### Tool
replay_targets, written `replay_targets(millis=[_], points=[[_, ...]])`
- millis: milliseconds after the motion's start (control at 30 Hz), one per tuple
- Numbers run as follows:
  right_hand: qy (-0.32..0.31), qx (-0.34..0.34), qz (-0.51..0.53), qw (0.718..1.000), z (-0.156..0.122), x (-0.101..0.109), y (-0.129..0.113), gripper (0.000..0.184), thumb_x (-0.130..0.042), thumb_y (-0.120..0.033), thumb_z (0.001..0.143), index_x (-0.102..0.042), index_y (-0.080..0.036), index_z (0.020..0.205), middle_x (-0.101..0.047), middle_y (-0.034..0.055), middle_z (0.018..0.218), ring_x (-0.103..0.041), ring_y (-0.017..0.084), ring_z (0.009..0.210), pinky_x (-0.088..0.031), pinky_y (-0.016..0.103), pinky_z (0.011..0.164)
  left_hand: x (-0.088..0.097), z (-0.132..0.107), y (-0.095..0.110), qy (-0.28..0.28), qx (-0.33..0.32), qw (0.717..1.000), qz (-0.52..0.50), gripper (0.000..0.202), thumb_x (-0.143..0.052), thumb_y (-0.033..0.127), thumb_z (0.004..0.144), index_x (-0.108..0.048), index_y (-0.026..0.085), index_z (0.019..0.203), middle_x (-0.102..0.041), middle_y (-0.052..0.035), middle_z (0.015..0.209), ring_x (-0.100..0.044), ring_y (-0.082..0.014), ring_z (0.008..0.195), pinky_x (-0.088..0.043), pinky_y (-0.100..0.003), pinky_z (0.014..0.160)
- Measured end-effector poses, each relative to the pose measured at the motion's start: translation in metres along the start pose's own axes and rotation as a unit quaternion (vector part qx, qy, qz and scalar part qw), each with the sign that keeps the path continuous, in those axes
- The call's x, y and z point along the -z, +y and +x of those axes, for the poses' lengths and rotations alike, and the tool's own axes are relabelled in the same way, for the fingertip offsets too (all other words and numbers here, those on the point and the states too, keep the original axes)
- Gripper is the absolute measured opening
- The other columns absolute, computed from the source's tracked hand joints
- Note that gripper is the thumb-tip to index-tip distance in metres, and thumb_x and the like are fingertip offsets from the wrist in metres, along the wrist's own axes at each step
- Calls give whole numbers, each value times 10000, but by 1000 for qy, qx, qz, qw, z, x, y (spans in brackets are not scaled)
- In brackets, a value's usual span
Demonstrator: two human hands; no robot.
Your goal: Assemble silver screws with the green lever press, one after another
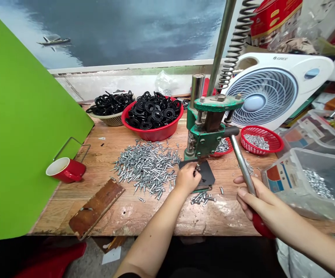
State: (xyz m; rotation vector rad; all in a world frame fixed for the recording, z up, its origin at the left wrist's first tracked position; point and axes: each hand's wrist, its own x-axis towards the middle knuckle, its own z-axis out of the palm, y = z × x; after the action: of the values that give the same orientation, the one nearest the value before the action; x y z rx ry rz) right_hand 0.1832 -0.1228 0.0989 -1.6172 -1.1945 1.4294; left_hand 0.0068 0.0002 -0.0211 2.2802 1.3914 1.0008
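Seating a small metal part [198,167] under the green press [204,142], seemingly, left hand [187,178] pinching it, right hand [258,199] curled loosely round the lever [242,162]; a pull likely needs steady alignment.

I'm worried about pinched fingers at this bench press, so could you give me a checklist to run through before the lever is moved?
1. Right hand secure on the lever: ok, wrapped around its lower part.
2. Left hand clear of the press head: not ok, its fingers are just below it.
3. Anything seated squarely beneath the head: cannot tell, the left hand hides most of that spot.
4. Nearest small pile of eye bolts off the black plate: ok, it lies in front.
5. Red mug away from the lever: ok, it is far to the left.
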Motion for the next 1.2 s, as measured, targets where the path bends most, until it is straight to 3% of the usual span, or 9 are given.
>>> replay_targets(millis=[333,500,700,800,900,1033,1100,1200], points=[[-2,1,16,1000,-2,0,0,438,-430,-516,808,-348,-217,1118,-440,-39,592,-449,95,495,-397,237,512,0,1,-1,-23,-13,1000,-12,338,-470,102,709,-594,167,1016,-627,-55,1050,-567,-171,981,-456,-303,892],[34,23,25,999,8,-9,5,435,-455,-513,785,-355,-204,1076,-418,-44,575,-442,99,506,-394,231,496,1,2,0,-27,-17,999,-14,342,-469,100,708,-593,162,1020,-628,-55,1050,-568,-169,981,-455,-300,894],[32,35,-3,999,7,-11,3,367,-394,-490,830,-341,-210,1061,-422,-43,591,-441,100,517,-394,241,535,1,3,0,-32,-9,999,-12,334,-474,105,703,-600,146,1010,-633,-68,1038,-575,-179,969,-458,-306,892],[40,56,-28,997,13,-12,13,334,-362,-469,851,-355,-208,1059,-431,-31,610,-454,109,561,-404,254,581,2,4,0,-37,4,999,-9,325,-483,104,687,-612,157,981,-642,-59,1013,-582,-185,955,-467,-313,882],[99,112,-95,984,42,-16,37,314,-355,-439,854,-394,-196,1048,-486,11,697,-489,140,672,-420,295,673,2,4,0,-34,13,999,-7,322,-482,99,683,-619,167,966,-646,-51,997,-587,-183,944,-474,-313,871],[219,253,-200,921,107,-25,66,290,-342,-376,841,-435,-152,1000,-510,111,945,-476,217,935,-380,400,862,0,3,-2,-39,13,999,-7,324,-489,106,686,-615,171,978,-647,-51,997,-589,-182,938,-477,-316,866],[242,301,-220,896,131,-28,71,280,-336,-340,839,-439,-142,1007,-501,124,980,-459,223,973,-366,409,895,1,3,-2,-40,10,999,-6,333,-493,112,691,-607,169,998,-644,-54,1008,-588,-180,942,-473,-312,869],[236,311,-222,894,140,-31,68,289,-317,-318,851,-440,-130,1033,-508,123,976,-466,212,969,-376,399,900,5,3,-1,-37,9,999,-2,324,-500,116,697,-598,162,1003,-644,-61,1012,-586,-184,950,-465,-314,873]])
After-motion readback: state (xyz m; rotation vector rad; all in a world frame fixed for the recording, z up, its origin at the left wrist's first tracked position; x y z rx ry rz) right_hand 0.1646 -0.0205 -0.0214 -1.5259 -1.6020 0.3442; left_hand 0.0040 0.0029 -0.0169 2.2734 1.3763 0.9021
